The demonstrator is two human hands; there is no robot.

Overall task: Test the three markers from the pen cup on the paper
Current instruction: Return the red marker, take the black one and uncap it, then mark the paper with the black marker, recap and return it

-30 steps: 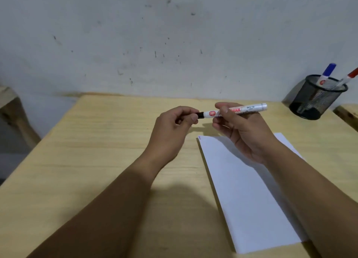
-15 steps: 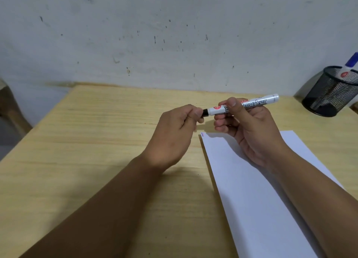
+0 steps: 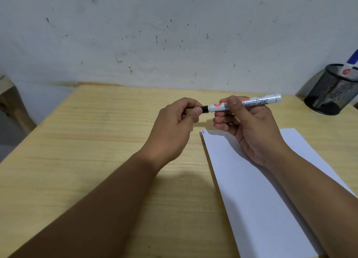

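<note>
Two hands meet over the wooden surface (image 3: 96,160), both closed on one whiteboard marker (image 3: 246,103). Right hand (image 3: 249,129): fingers wrapped round the white barrel, thumb pressed across the printed lettering, marker held roughly level, its blunt end pointing away to the right. Left hand (image 3: 174,129): thumb and forefinger pinched on the black cap (image 3: 204,109) at the marker's left end; most of the cap hidden in the grip, so whether it is seated or partly off cannot be told. White paper (image 3: 261,199) lies flat below and under the right hand and forearm, running toward the near edge. Small red and blue strokes (image 3: 203,131) at the paper's far left corner, just below the gap between the hands. Black mesh pen cup (image 3: 333,91) stands well off to the right of the right hand, against the wall, a blue-capped marker (image 3: 350,64) sticking out of it, cut off by the frame edge.
</note>
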